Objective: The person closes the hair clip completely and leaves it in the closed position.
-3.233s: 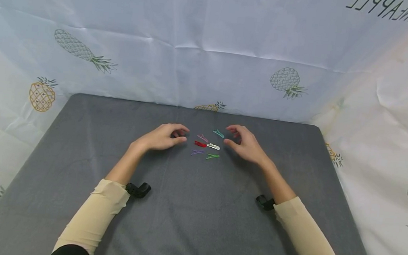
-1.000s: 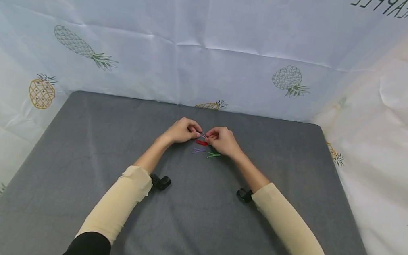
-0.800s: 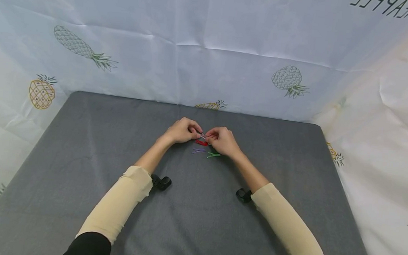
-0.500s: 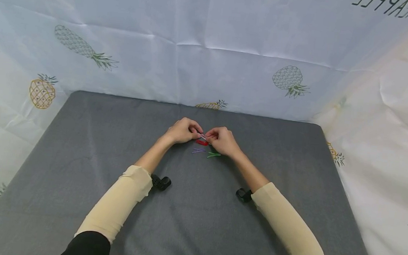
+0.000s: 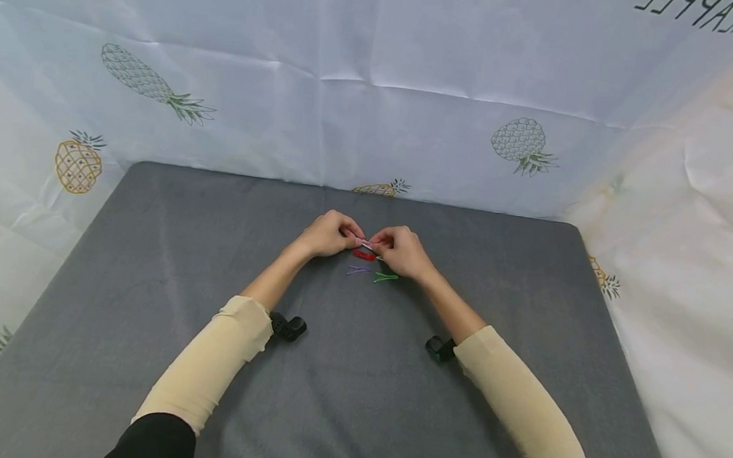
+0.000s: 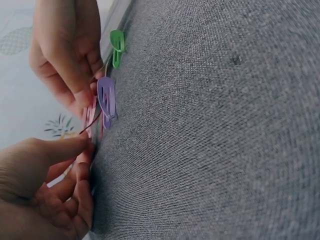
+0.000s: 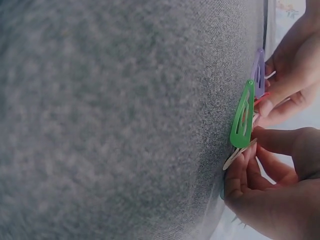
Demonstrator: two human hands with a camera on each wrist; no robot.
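Both hands meet over a pink snap hair clip [image 5: 366, 244] near the far side of the table. My left hand [image 5: 329, 235] pinches its left end between thumb and fingers, and my right hand [image 5: 404, 252] pinches the right end. In the left wrist view the pink clip [image 6: 89, 116] bridges the two sets of fingertips. Just below lies a red hair clip [image 5: 364, 256]. Closer to me are a purple hair clip [image 5: 358, 270] and a green hair clip [image 5: 385, 278], both with legs spread. A white hair clip [image 7: 233, 159] is partly covered by the right hand.
A sliver of a teal clip [image 7: 222, 190] peeks out behind the right fingers. The grey cloth-covered table [image 5: 352, 388] ends at a back edge close beyond the hands. A white curtain [image 5: 271, 119] with pineapple prints hangs behind it.
From 3.2 s ago, both hands have come inward from either side and taken hold of the pink hair clip. Over the last second its spread legs have drawn together; the hands barely moved.
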